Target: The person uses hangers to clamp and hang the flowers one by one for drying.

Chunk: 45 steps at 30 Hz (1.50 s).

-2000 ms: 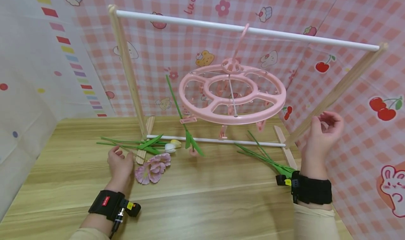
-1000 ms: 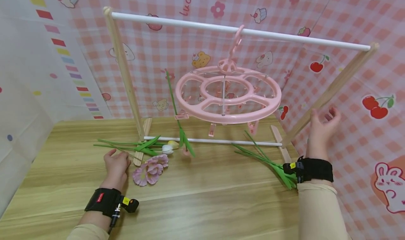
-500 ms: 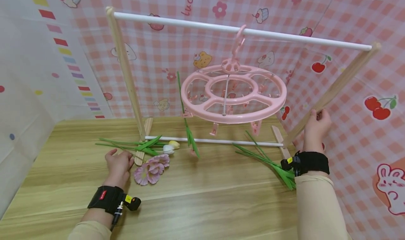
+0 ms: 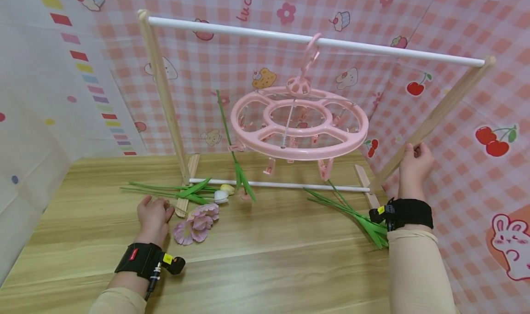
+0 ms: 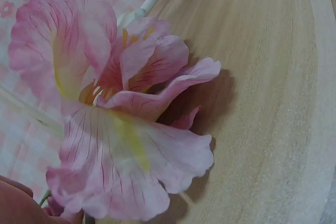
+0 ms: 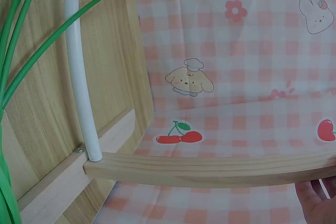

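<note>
My left hand (image 4: 154,215) is low over the table at the left, its curled fingers pinching the thin stem of a pink-purple artificial flower (image 4: 196,224). Broad ruffled petals (image 5: 131,145) fill the left wrist view and hide most of that hand. At the right, my right hand (image 4: 416,167) grips the wooden side post (image 4: 432,118) of a rack; its fingers (image 6: 310,198) show at the post's lower edge in the right wrist view. From the rack's white top bar (image 4: 248,32) hangs a round pink clip hanger (image 4: 302,153). One clip holds a green-stemmed flower (image 4: 242,178) head down.
White and yellow tulips (image 4: 221,196) lie across the rack's left foot. Several green stems (image 4: 364,222) lie near the right foot, their heads hidden by the right wrist. A white lower bar (image 4: 281,184) crosses between the posts. Patterned cloth walls stand behind and at the right.
My right hand has come down and inward from beside the post to grip it. The hanger swings and turns slightly with its flower. My left hand stays nearly still; the pink-purple flower shifts slightly.
</note>
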### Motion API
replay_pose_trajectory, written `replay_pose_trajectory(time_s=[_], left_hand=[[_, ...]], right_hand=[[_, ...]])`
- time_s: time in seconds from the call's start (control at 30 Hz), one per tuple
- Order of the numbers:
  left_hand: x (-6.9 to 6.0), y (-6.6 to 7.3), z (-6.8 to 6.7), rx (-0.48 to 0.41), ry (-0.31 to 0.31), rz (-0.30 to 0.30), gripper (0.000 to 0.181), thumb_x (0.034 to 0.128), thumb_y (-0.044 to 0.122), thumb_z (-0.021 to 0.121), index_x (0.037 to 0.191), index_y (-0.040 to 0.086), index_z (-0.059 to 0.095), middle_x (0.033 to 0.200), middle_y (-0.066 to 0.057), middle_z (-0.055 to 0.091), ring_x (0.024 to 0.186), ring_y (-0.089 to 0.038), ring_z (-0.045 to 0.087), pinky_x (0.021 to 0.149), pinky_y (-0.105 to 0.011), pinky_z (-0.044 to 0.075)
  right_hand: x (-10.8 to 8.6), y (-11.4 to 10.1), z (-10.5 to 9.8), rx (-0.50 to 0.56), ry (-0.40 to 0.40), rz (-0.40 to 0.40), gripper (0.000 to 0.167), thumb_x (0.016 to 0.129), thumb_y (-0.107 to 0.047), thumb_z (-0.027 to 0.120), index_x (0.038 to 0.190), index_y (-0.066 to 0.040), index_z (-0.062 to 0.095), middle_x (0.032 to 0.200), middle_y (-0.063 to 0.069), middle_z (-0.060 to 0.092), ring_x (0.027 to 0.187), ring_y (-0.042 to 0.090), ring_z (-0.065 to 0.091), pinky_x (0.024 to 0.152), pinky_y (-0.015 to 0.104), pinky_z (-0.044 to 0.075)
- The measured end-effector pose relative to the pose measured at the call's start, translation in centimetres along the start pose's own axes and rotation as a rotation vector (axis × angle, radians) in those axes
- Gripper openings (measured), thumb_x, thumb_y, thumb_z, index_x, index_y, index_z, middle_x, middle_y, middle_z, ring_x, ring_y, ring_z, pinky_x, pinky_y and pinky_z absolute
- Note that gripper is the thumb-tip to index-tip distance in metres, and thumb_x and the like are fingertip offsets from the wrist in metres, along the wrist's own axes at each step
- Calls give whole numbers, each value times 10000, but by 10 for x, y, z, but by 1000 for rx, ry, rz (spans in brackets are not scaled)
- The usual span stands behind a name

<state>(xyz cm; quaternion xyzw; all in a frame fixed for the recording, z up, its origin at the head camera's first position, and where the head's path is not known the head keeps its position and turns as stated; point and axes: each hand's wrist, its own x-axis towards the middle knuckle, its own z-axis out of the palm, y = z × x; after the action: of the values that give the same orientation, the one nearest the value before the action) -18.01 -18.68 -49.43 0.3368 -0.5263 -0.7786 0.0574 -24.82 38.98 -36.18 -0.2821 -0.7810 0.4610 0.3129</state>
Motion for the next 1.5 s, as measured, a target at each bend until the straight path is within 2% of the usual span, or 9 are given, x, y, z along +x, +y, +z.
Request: replay_pose_trajectory(time_s=[0.1, 0.27, 0.37, 0.53, 0.67, 0.8, 0.97, 1.2, 1.5], left_hand=[[-1, 0, -1, -6, -3, 15, 573, 991, 112, 351, 1495, 57, 84, 1060, 16, 415, 957, -73, 463, 824, -207, 518], [-3, 2, -2, -43, 32, 22, 513, 1010, 181, 364, 1475, 50, 192, 1038, -4, 426, 930, -85, 477, 705, -163, 527], [-4, 4, -2, -63, 49, 25, 471, 1015, 213, 377, 1447, 66, 259, 1046, -6, 428, 923, -90, 486, 668, -151, 522], [-6, 7, -1, -112, 68, 23, 229, 1004, 182, 422, 1226, 129, 412, 1033, -12, 449, 894, -96, 494, 635, -154, 517], [-7, 9, 0, -138, 71, 32, 84, 1000, 157, 432, 1083, 167, 432, 1007, -10, 455, 879, -97, 488, 649, -161, 519], [-11, 10, 1, -152, 64, 51, 66, 1000, 154, 433, 1065, 163, 429, 1009, -1, 448, 887, -100, 476, 696, -179, 525], [-17, 12, 4, -136, 49, 90, 93, 1003, 190, 429, 1094, 169, 423, 1023, 22, 421, 923, -102, 465, 768, -213, 516], [-23, 15, 7, -152, 30, 154, 99, 997, 208, 441, 1086, 169, 422, 1008, 28, 394, 911, -97, 452, 767, -227, 506], [-34, 22, 11, -163, 20, 254, 101, 984, 194, 462, 1069, 158, 422, 1042, 25, 413, 930, -113, 467, 754, -215, 517]], right_hand=[[1, 0, -1, 11, -1, 21, 188, 959, -282, 529, 784, -218, 512, 857, -144, 512, 745, -38, 472, 682, 168, 411], [1, -2, -1, -3, -13, 47, 126, 957, -300, 531, 908, -199, 589, 1025, -28, 610, 777, -33, 498, 709, 156, 429], [1, -3, -2, 9, -37, 62, 140, 960, -313, 522, 964, -197, 600, 1047, -29, 615, 789, -30, 505, 710, 153, 434], [0, -3, -3, -9, -43, 40, 141, 964, -301, 516, 885, -196, 565, 906, -88, 559, 748, -31, 485, 675, 150, 421], [0, -5, -4, -8, -51, 55, 125, 966, -298, 513, 938, -201, 586, 984, -69, 588, 810, -33, 507, 730, 154, 440], [0, -5, -4, -7, -51, 63, 170, 965, -299, 516, 1010, -161, 605, 1026, -42, 605, 825, -24, 520, 745, 161, 450], [0, -3, -4, 2, -51, 74, 177, 961, -312, 519, 1009, -163, 603, 1040, -44, 600, 859, -3, 529, 766, 176, 455], [1, -3, -4, -8, -55, 83, 189, 967, -324, 500, 1046, -186, 602, 1151, -4, 597, 980, 53, 552, 863, 213, 485], [-1, -5, -6, 28, -52, 87, 156, 961, -312, 518, 1002, -187, 603, 1047, -44, 610, 814, -28, 512, 757, 168, 447]])
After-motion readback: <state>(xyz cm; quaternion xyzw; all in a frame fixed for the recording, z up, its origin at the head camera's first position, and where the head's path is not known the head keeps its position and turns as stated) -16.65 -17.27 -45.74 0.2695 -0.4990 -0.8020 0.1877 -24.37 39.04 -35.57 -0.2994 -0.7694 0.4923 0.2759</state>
